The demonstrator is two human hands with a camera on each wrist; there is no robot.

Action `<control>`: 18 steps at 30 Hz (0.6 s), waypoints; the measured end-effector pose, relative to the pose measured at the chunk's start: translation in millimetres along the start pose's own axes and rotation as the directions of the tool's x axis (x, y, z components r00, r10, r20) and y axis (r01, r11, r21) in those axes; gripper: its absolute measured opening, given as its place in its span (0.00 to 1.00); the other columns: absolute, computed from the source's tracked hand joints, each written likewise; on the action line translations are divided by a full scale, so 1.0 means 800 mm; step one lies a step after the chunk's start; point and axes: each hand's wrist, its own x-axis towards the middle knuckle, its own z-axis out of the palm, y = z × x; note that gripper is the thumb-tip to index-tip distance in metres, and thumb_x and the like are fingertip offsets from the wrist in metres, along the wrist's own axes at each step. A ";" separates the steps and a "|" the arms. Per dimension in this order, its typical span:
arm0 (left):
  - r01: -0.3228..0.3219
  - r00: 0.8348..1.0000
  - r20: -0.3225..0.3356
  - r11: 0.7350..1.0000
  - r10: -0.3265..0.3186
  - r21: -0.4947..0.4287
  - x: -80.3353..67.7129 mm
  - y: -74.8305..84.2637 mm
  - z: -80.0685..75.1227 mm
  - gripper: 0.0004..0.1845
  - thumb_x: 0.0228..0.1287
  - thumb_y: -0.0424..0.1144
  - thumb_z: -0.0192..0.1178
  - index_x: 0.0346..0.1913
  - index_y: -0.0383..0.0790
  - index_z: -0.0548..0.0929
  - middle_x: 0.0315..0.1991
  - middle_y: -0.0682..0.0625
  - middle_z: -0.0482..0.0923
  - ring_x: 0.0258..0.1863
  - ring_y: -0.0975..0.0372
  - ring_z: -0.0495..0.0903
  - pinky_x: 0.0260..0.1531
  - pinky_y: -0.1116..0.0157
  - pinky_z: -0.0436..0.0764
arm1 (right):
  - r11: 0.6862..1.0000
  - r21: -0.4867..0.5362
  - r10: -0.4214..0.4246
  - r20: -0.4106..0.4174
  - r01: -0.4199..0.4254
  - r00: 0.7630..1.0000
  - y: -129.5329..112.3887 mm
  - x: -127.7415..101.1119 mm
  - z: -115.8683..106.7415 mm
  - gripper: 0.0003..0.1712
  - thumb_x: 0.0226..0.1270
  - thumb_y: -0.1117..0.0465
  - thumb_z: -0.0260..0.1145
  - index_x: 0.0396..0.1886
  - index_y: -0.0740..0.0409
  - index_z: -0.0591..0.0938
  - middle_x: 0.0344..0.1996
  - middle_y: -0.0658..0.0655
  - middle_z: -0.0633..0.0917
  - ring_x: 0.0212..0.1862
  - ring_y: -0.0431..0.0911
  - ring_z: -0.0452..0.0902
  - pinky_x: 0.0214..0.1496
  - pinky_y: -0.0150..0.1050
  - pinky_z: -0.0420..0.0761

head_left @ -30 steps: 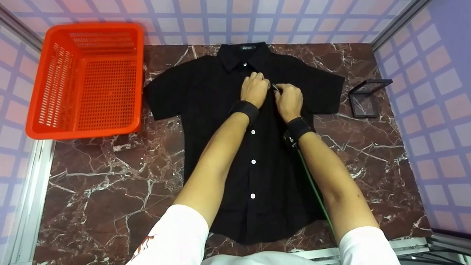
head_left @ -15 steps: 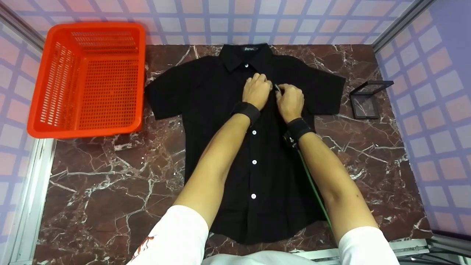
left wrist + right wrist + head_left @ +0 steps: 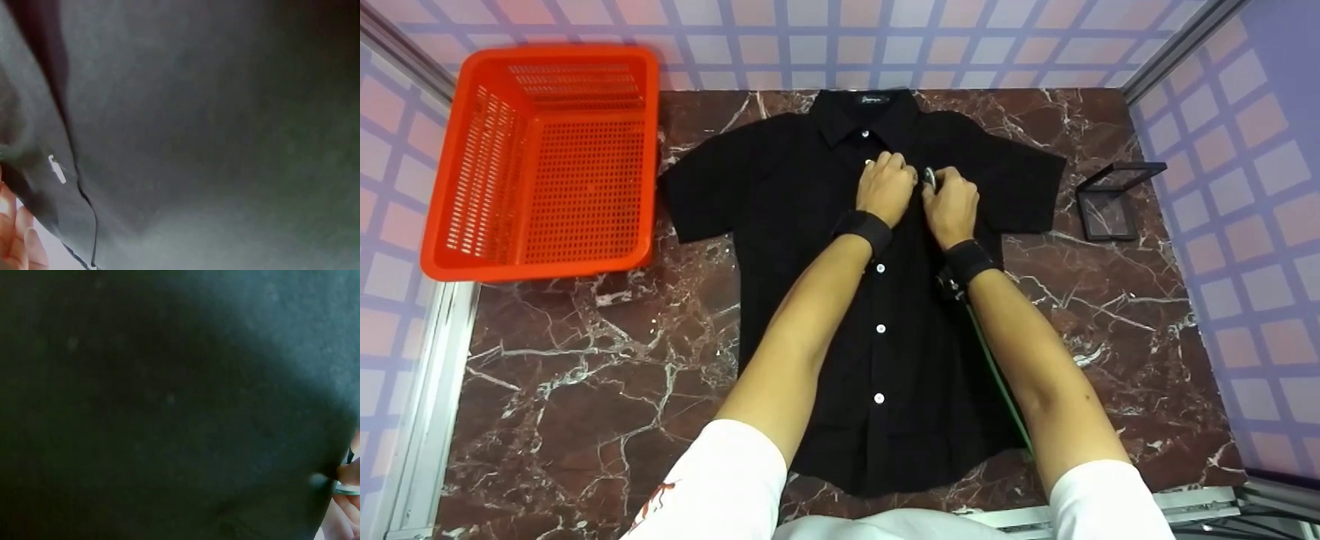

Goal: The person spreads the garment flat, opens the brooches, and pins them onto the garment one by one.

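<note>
A black short-sleeved shirt (image 3: 802,300) lies spread face up, its collar at the far side and white buttons down its front. My left hand (image 3: 886,187) has curled fingers on the upper chest and grips the cloth there. In the left wrist view its fingertips (image 3: 19,239) show beyond the raised cloth. Close by on the right, my right hand (image 3: 952,204) pinches a small shiny silver piece (image 3: 930,177) at the chest. Part of this piece (image 3: 347,490) shows at the cloth's edge in the right wrist view. Its kind cannot be made out.
A red plastic basket (image 3: 649,161) stands at the left back, close to the shirt's sleeve. Right of the other sleeve is a small black-framed case (image 3: 1108,214) with its lid raised. Tiled walls border the brown marble-look table (image 3: 577,390). A green cable (image 3: 997,375) runs along the right forearm.
The silver piece has turned more upright in my right hand and shows more. A second white button has come into sight beside my left hand. Both hands stay almost in place.
</note>
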 end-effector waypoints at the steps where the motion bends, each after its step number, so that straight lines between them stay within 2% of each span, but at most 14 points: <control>1: 0.005 1.000 0.000 1.000 -0.005 -0.001 -0.001 0.000 0.000 0.15 0.76 0.42 0.52 0.50 0.45 0.89 0.46 0.49 0.80 0.49 0.56 0.75 0.50 0.59 0.74 | 1.000 0.006 0.008 0.000 -0.008 1.000 -0.001 0.000 0.001 0.10 0.66 0.62 0.68 0.43 0.64 0.86 0.40 0.63 0.89 0.44 0.61 0.85 0.49 0.52 0.81; 9: 0.037 0.999 -0.011 0.998 -0.037 -0.041 -0.004 0.001 0.001 0.15 0.76 0.44 0.53 0.49 0.44 0.89 0.47 0.49 0.81 0.50 0.56 0.76 0.51 0.58 0.74 | 0.998 0.052 0.046 0.001 -0.046 0.999 -0.005 0.001 0.002 0.10 0.66 0.63 0.68 0.43 0.64 0.84 0.39 0.63 0.88 0.44 0.59 0.85 0.50 0.51 0.81; 18: 0.065 0.998 0.025 0.995 -0.063 -0.073 -0.006 0.004 0.003 0.13 0.75 0.45 0.56 0.51 0.47 0.89 0.49 0.51 0.81 0.52 0.57 0.75 0.52 0.60 0.73 | 0.995 0.068 0.070 -0.001 -0.070 0.998 -0.005 0.000 0.003 0.09 0.66 0.63 0.67 0.42 0.64 0.84 0.38 0.63 0.88 0.42 0.57 0.85 0.48 0.50 0.81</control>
